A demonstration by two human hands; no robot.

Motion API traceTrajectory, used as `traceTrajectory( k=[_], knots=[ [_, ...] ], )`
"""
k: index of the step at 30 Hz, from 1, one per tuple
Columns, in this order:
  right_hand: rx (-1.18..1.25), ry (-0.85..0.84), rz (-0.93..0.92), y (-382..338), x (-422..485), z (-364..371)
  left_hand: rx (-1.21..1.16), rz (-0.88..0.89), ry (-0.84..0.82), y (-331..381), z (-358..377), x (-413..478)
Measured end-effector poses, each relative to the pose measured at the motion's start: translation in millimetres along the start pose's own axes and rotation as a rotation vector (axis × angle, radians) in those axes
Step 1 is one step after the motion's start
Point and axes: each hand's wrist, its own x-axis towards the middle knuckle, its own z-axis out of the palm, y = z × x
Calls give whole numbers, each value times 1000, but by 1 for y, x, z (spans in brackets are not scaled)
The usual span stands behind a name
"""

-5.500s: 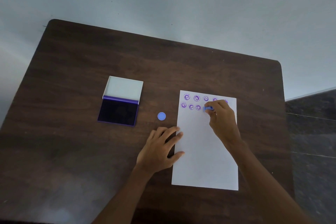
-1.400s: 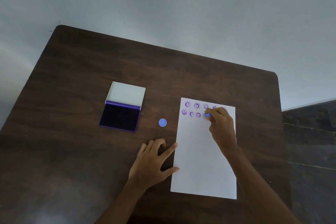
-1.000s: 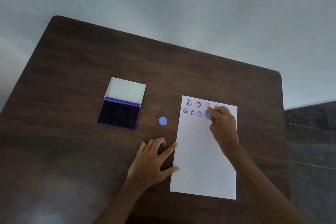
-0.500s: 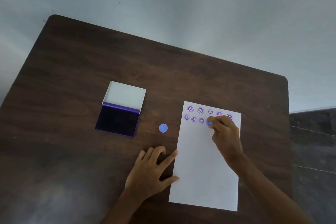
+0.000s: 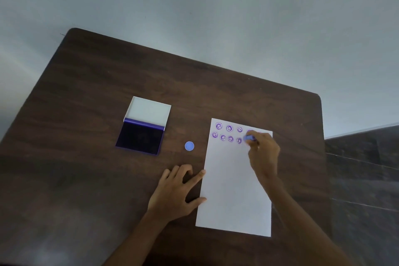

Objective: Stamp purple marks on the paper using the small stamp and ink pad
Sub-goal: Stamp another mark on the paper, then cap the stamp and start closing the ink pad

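Dark wood-grain table [image 5: 108,97] against a plain pale wall, pretty dim lighting, and everything is laid out flat. White paper [image 5: 233,190] sits on the right side with two rows of little purple marks [image 5: 229,128] along its top edge, faces in rings by the look of them. Right hand [image 5: 262,153] has its fingers pinched shut around the small stamp [image 5: 249,138], a blue thing poking out at the fingertips, sitting at the right end of the second row, just beside the last mark there. Can't tell if the stamp face is actually down on the sheet or a hair above it. Left hand [image 5: 177,192] lies flat on the table with fingers spread, holding nothing, index tip and thumb just touching the left edge of the paper to pin it. Ink pad [image 5: 140,138] is open, well off to the left, lid folded back, and a small blue round cap [image 5: 189,146] lies between the pad and the sheet. For this press I'd say: come straight down, no rocking, lift straight up so the ring doesn't smear, and keep the spacing from the neighbour mark. Some second-row marks look patchy to me, so re-inking before the next one probably helps.
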Motion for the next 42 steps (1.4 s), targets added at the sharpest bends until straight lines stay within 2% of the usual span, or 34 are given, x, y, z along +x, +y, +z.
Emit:
traceTrajectory(
  k=[2, 4, 6, 8, 11, 16, 22, 26, 29, 32, 34, 38, 42],
  knots=[
    [131, 185, 258, -2, -7, -13, -10, -6, 3, 0, -1, 0],
    [302, 268, 468, 0, -18, -25, -32, -12, 15, 1, -4, 0],
    [442, 273, 598, 2, -29, -32, -83, -25, 40, 2, -8, 0],
    [501, 239, 642, -1, -40, -35, -197, -83, 105, 4, -11, 1],
    [506, 173, 643, -9, -55, -31, -366, -247, 246, 5, -18, 9],
    [461, 45, 550, -36, -68, -10, -380, -431, 331, 3, -21, 35],
    [252, -111, 252, -67, -65, 24, -172, -474, 355, -1, -14, 48],
    [160, -219, 8, -86, -56, 48, -144, -512, 361, -3, -7, 49],
    [93, -427, 136, -97, -45, 65, -70, -480, 425, -6, -1, 51],
    [57, -520, 29, -92, -43, 77, 26, -420, 471, -9, 0, 52],
    [39, -646, 117, -90, -49, 80, 9, -422, 464, -10, 0, 51],
    [60, -691, 195, -83, -54, 86, -16, -443, 442, -7, -1, 51],
    [16, -703, 147, -85, -51, 88, -95, -462, 406, -7, -3, 49]
  ],
)
